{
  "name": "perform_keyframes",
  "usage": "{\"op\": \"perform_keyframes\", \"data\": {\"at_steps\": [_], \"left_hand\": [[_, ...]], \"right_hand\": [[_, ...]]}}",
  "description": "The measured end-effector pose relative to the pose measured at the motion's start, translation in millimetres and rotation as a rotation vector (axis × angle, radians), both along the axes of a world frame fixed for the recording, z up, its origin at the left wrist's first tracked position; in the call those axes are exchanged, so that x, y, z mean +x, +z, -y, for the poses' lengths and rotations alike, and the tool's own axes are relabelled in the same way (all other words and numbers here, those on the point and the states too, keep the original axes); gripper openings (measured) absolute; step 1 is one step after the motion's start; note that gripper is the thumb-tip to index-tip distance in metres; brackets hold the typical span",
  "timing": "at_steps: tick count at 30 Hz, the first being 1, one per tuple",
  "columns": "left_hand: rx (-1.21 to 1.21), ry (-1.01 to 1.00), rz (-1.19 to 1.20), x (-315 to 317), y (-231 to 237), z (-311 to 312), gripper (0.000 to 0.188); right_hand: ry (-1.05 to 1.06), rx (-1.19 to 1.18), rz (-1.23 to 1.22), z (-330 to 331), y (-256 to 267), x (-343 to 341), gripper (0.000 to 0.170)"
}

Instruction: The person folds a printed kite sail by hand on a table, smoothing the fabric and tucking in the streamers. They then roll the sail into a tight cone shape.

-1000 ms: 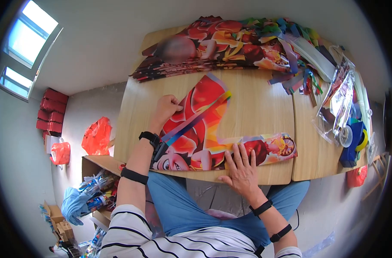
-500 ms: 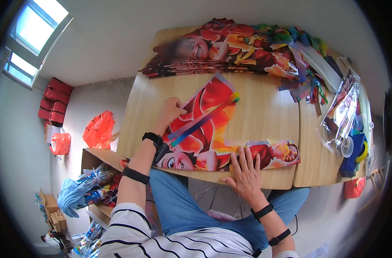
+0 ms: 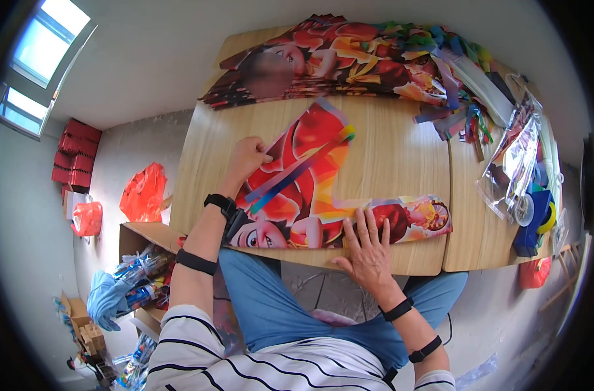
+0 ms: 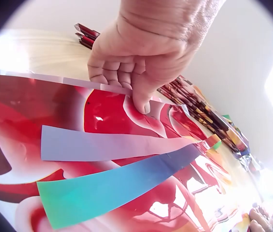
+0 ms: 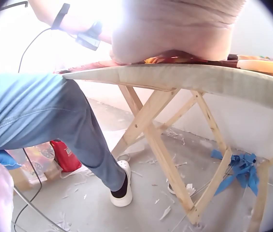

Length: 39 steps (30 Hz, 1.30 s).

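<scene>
A glossy red printed sheet [image 3: 300,186] in an L-like shape lies on the wooden table [image 3: 395,150], with coloured ribbon strips [image 3: 300,167] across it. At the sheet's upper left edge, my left hand [image 3: 247,159] pinches the border; in the left wrist view the thumb of that hand [image 4: 146,53] lies on top, the other fingers curled at the edge. My right hand [image 3: 368,251] rests flat with spread fingers on the sheet's lower part. In the right wrist view the right hand [image 5: 175,34] shows at the table edge, its fingers hidden.
A stack of similar printed sheets [image 3: 349,65] lies along the table's far side. At the right are clear plastic wrap [image 3: 512,153] and a blue tape dispenser [image 3: 535,221]. A cardboard box [image 3: 137,238] with wrapped items stands at the left, and a red bag [image 3: 144,192] is beyond it.
The head view has shifted slightly. Both hands keep about the same places on the sheet, the left at its edge and the right flat on the lower part.
</scene>
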<state>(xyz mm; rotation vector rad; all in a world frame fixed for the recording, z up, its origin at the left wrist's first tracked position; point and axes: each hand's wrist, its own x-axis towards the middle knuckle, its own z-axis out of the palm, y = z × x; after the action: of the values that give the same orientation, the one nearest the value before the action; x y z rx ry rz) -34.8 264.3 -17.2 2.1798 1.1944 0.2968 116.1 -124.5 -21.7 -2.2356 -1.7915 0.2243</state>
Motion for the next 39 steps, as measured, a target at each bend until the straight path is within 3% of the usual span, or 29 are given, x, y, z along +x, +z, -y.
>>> {"op": "perform_keyframes", "data": {"at_steps": [11,14,17,21,24,27,36,39], "left_hand": [[-0.076,0.046,0.05,-2.8,-2.0,2.4,0.022],[0.181,0.087,-0.058,1.7,7.0,21.2,0.03],[0.549,-0.071,-0.023,8.1,29.5,68.9,0.041],[0.586,-0.449,-0.012,6.2,34.8,178.5,0.065],[0.405,-0.602,-0.05,-0.8,22.8,235.8,0.078],[0.339,-0.764,-0.071,-9.9,6.0,249.5,0.084],[0.437,-0.802,-0.189,-13.1,-6.6,242.9,0.097],[0.436,-0.799,-0.191,-13.2,-5.9,243.8,0.096]], "right_hand": [[-0.003,0.001,-0.025,-1.4,-9.1,1.9,0.101],[-0.004,-0.01,-0.021,-0.8,-5.2,2.2,0.1],[-0.007,-0.022,-0.016,-1.4,-0.9,1.6,0.098],[-0.012,0.018,-0.025,-1.1,-2.9,2.0,0.095],[-0.011,0.038,-0.032,-0.7,-6.3,1.8,0.094],[-0.011,0.038,-0.028,-0.6,-5.6,1.7,0.093],[-0.059,0.113,-0.1,6.3,-9.0,4.8,0.094],[-0.103,0.065,-0.025,18.5,-2.7,10.3,0.098]]}}
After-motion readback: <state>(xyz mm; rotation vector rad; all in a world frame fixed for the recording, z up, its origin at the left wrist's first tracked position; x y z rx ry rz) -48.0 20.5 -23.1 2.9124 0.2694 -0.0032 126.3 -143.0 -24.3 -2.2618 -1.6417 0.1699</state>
